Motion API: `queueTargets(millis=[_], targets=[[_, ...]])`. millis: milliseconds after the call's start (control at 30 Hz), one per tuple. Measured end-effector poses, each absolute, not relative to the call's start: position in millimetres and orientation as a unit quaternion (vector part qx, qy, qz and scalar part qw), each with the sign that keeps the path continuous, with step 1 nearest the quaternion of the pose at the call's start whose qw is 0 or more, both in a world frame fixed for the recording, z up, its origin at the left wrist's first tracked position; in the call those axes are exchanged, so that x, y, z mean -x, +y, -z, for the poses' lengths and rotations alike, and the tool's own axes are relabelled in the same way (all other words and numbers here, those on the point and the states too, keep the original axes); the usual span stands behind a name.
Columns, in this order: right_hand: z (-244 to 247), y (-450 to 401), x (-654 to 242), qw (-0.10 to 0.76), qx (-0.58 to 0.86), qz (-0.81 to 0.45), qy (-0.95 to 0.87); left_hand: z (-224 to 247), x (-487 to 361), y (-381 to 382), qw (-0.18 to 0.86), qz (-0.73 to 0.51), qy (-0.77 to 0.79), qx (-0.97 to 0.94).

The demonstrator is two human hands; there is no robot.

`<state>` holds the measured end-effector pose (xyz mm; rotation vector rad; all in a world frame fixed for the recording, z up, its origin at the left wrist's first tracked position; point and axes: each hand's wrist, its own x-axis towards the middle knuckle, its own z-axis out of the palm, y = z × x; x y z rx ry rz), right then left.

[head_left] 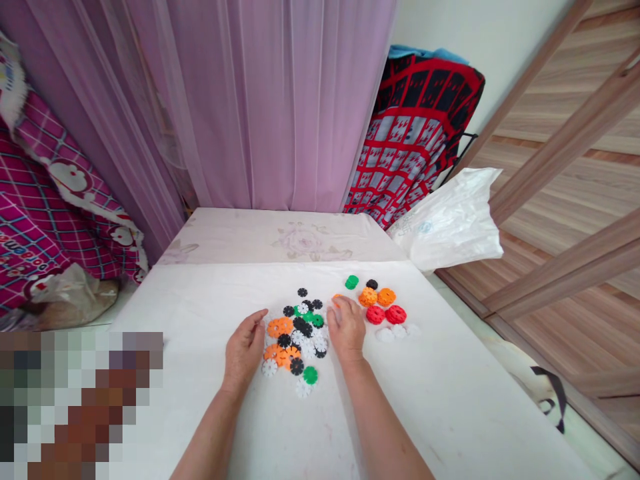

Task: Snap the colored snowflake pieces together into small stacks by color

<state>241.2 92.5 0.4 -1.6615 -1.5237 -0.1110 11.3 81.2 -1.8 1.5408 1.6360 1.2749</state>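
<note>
A loose pile of notched plastic discs in several colours lies between my hands on the white-covered table. My left hand rests at the pile's left edge, fingers loosely extended with nothing visible in them, close to orange discs. At the pile's right, my right hand has its fingers closed on an orange disc, which is partly hidden. White discs, black discs and a green disc are mixed in the pile. Beyond my right hand sit separate groups: green discs, orange discs, red discs and white discs.
A black disc lies by the sorted orange ones. A white plastic bag stands at the table's far right corner. Purple curtains hang behind, and a wooden wardrobe stands to the right. At far left is a patterned pink cloth.
</note>
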Motion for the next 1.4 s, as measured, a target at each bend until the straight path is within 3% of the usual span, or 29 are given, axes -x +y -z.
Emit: queueTargets(millis=[167, 400, 500, 600, 933, 1100, 1400], targets=[[-20, 76, -188, 0.390, 0.557, -0.066, -0.730, 3, -11, 83, 0.285, -0.490, 0.600, -0.564], [-39, 80, -151, 0.225, 0.565, -0.085, -0.789, 7, -10, 84, 0.299, -0.519, 0.596, -0.535], [-41, 84, -148, 0.198, 0.573, -0.075, -0.792, 8, -11, 84, 0.300, -0.520, 0.595, -0.534], [-37, 85, -146, 0.214, 0.568, -0.067, -0.792, 7, -11, 84, 0.307, -0.520, 0.594, -0.531], [-8, 101, -220, 0.425, 0.624, 0.013, -0.655, 5, -12, 82, 0.298, -0.511, 0.601, -0.537], [7, 109, -259, 0.427, 0.685, 0.075, -0.586, 6, -11, 82, 0.293, -0.499, 0.606, -0.546], [23, 114, -265, 0.415, 0.719, 0.056, -0.554, 7, -10, 81, 0.286, -0.492, 0.605, -0.557]])
